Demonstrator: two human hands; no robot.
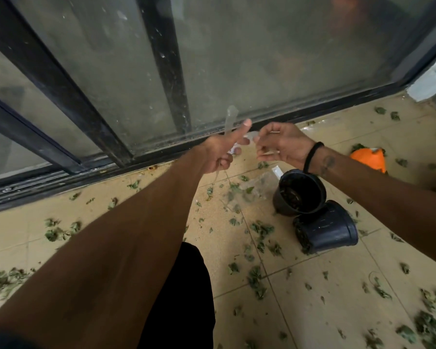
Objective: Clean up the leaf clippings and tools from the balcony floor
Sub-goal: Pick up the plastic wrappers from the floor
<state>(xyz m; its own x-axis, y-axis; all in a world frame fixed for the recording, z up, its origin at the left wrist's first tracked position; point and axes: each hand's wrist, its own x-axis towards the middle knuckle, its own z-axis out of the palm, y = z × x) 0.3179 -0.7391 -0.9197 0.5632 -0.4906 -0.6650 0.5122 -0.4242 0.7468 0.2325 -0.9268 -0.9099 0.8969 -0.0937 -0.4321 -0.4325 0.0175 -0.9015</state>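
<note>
Both my hands are held out over the beige tiled floor (312,285), in front of a sliding glass door. My left hand (223,152) grips a clear plastic bag (230,119), thumb pointing up; part of the see-through film hangs down below the hand. My right hand (280,144) pinches the bag's other edge at its fingertips, close to the left hand. Green leaf clippings (261,231) lie scattered across the tiles, with thicker piles at the lower right (431,323) and lower left (3,280).
Two black plastic plant pots sit under my right forearm: one upright with soil (298,191), one tipped on its side (325,229). An orange object (369,159) lies near the door track (61,180). My dark trouser leg (186,298) is at bottom centre.
</note>
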